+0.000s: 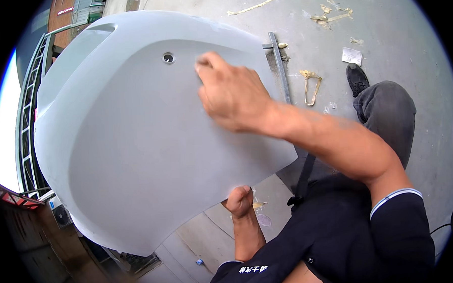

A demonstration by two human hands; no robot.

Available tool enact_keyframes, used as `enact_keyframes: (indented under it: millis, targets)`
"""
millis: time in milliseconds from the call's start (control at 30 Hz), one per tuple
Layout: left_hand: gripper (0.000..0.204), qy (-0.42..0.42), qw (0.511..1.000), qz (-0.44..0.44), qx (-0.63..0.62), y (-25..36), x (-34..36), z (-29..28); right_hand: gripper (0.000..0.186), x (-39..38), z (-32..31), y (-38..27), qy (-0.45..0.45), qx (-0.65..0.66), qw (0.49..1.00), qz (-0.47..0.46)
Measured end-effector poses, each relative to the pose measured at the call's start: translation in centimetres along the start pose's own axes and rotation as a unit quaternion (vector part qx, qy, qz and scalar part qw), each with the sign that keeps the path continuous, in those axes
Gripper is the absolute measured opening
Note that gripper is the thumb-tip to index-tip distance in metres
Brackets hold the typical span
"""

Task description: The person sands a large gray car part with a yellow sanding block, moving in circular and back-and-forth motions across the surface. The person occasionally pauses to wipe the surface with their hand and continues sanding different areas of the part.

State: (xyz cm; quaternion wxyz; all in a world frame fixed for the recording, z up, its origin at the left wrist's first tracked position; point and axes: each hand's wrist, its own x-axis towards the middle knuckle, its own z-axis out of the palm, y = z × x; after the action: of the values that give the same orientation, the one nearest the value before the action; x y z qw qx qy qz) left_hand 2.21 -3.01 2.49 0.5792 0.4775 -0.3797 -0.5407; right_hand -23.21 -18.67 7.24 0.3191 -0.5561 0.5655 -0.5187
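Observation:
A large grey car hood (135,130), matt and gently curved, fills the left and middle of the view. A small round recess (168,58) with a hole sits near its far edge. Over the upper right part of the hood is my right hand (234,93), its fingers curled in and slightly blurred. Whatever that hand may hold is hidden. My left hand (240,200) is closed around the hood's near edge, thumb on top, with its other fingers mostly out of sight.
A metal stand bar (280,68) shows beside the hood's right edge. Crumpled masking tape (310,87) and a white paper (351,56) lie on the concrete floor (383,33). An air-conditioning unit (61,212) stands at the lower left, near a metal truss (28,114).

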Motion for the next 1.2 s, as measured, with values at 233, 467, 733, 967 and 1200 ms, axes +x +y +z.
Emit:
enact_keyframes:
  millis: [233,467,733,967,1200]
  targets:
    - [0.046,-0.018,0.998,0.008,0.067,0.2,1.1,-1.0,0.037,-3.0,0.7,-0.9,0.027,0.029,0.999,-0.019]
    - [0.064,-0.083,0.994,0.021,0.065,-0.5,1.4,-2.1,0.035,-3.0,0.6,-0.4,0.01,0.002,1.0,-0.022]
    - [0.026,-0.036,0.997,0.033,0.068,0.2,1.1,-1.1,0.038,-3.5,0.5,-0.5,0.022,0.011,0.999,-0.025]
    - [0.015,0.048,0.997,-0.002,0.062,0.1,0.8,0.0,0.042,-1.8,0.4,-0.1,0.007,-0.014,1.0,-0.01]
    - [0.025,-0.019,0.998,-0.017,0.058,0.2,1.1,-1.3,0.044,1.6,0.5,0.8,0.014,0.01,1.0,0.021]
